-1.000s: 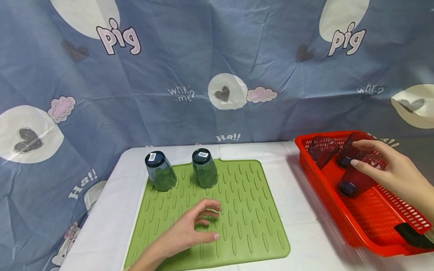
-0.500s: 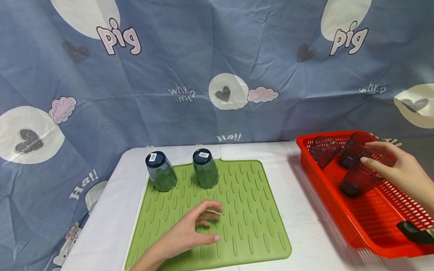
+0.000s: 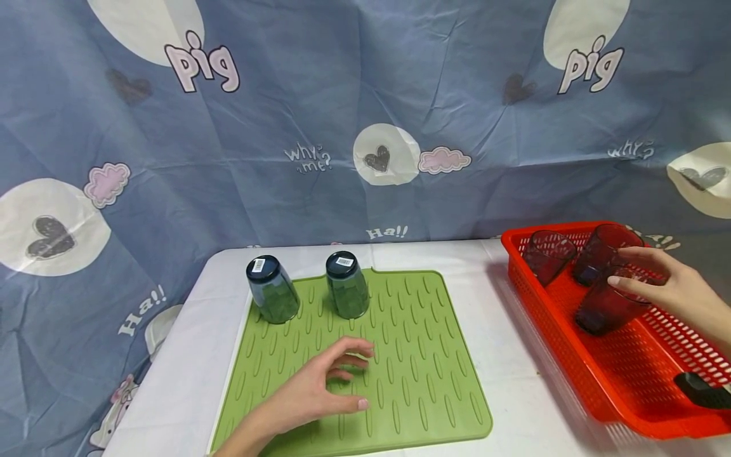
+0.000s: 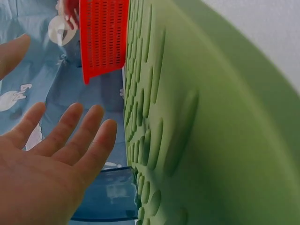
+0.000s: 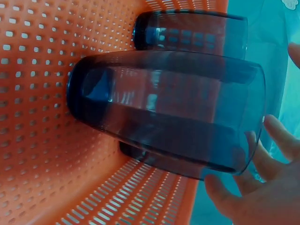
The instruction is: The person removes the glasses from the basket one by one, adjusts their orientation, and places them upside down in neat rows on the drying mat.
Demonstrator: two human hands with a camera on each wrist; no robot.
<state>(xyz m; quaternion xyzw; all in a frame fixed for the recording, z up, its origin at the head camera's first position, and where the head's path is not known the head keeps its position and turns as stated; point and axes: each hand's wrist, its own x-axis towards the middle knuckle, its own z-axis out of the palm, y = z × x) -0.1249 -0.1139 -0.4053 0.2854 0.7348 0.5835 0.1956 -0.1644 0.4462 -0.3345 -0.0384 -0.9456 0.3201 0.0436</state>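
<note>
My right hand (image 3: 674, 285) is at the rim of a dark tinted drinking glass (image 3: 608, 308) that leans inside the red basket (image 3: 559, 346). In the right wrist view the fingers (image 5: 276, 164) spread around the glass's mouth, some seen through its wall, while the thumb stands apart from it. Behind are a second glass (image 3: 596, 251) and a third glass (image 3: 545, 254). Over the green mat (image 3: 422, 355) hovers my left hand (image 3: 320, 387), fingers loosely bent, holding nothing. Two blue-tinted glasses stand upside down at the mat's back: a left glass (image 3: 274, 292) and a right glass (image 3: 348, 289).
The mat lies on a white-covered table (image 3: 508, 393), with the basket to its right. A blue printed cloth (image 3: 320, 108) hangs behind and down the left side. Below my right wrist, a black object (image 3: 702, 390) overlaps the basket's near end.
My right hand has shifted slightly right around the glass rim, and the view has turned a little. My left hand keeps its pose, and both glasses on the mat stay put.
</note>
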